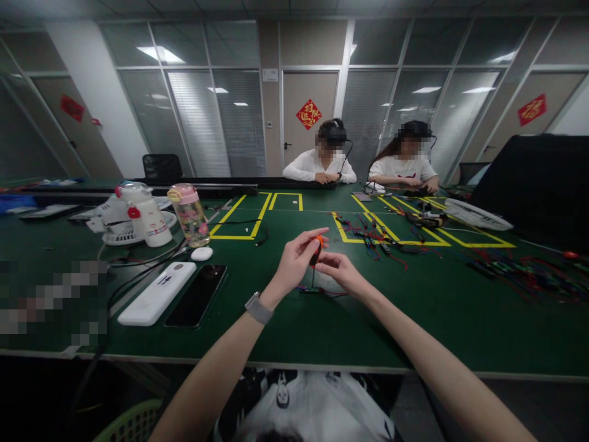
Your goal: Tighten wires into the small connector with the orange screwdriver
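Small screwdriver with orange-and-black handle [317, 250]: held upright, pinched by left hand [294, 261] and right hand [339, 270] fingertips, tip set on a small dark circuit module with red wires [311, 290] (detail blurred) on green felt-covered surface [414, 319].

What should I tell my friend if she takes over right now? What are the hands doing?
Left hand: fingers pinch the orange-handled screwdriver, held upright.
Right hand: steadies the same screwdriver lower down.
The tip stands on a small circuit board with wires on the green table.
Whether any screw is done cannot be told.
More wired boards lie farther off.
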### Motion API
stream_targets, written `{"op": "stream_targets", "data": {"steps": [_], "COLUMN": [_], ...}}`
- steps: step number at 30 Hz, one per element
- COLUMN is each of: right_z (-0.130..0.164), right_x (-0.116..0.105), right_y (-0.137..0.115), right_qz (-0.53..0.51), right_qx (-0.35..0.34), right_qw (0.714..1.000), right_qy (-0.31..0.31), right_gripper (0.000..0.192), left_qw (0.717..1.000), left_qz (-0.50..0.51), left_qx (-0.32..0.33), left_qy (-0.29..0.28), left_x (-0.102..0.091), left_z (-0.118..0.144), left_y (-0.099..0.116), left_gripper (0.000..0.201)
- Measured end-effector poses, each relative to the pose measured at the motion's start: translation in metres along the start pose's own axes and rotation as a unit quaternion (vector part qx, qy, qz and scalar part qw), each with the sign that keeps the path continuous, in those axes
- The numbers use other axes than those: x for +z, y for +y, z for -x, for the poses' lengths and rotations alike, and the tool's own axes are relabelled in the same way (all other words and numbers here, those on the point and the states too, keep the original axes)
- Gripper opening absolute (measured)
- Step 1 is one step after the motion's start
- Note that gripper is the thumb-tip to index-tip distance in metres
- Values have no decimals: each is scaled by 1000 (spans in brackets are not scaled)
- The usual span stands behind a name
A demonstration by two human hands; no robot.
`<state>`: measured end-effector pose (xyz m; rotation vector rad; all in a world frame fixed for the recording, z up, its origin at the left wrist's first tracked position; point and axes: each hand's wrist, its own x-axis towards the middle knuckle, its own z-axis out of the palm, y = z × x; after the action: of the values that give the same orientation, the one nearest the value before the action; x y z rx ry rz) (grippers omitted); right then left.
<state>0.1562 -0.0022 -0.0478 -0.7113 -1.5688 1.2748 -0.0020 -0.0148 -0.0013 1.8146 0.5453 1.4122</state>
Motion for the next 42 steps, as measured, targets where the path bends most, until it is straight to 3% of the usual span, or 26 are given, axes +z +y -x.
{"op": "stream_targets", "data": {"steps": [5,7,9,12,15,20,23,26,28,32,34,36,42], "right_z": [1,1,0,0,-1,-1,-2,-2,-3,-3,-2,-2,-3], "right_x": [5,7,5,1,0,0,-2,-1,0,1,0,-2,-2], "right_y": [2,2,2,1,1,-1,-3,-3,-3,-1,-1,0,0], "right_qz": [-12,-11,-3,14,21,1,-14,-34,-41,-33,-21,-7,4], "right_qx": [12,8,-3,-13,-15,-14,0,0,-7,-19,-20,-22,-36], "right_qw": [1000,1000,1000,999,999,1000,1000,999,999,999,999,999,999], "right_qy": [-11,-13,-20,-36,-38,18,15,22,29,33,31,24,12], "right_gripper": [26,25,22,21,25,28,23,23,24,24,24,23,30], "left_qw": [983,971,971,989,996,977,970,959,925,771,721,706,709], "left_qz": [-153,-199,-200,-121,-65,-166,-194,-240,-336,-570,-620,-636,-631], "left_qx": [70,100,113,86,56,90,109,126,165,285,309,312,312], "left_qy": [78,84,64,21,20,94,96,85,69,6,-2,7,35], "left_x": [0,1,3,4,5,7,8,7,5,1,0,-1,1], "left_z": [4,5,6,5,4,3,3,4,4,4,4,4,4], "left_y": [2,2,1,0,-2,-1,-1,-3,-4,-3,-3,-3,-7], "left_gripper": [14,16,24,32,29,13,6,19,26,31,33,34,34]}}
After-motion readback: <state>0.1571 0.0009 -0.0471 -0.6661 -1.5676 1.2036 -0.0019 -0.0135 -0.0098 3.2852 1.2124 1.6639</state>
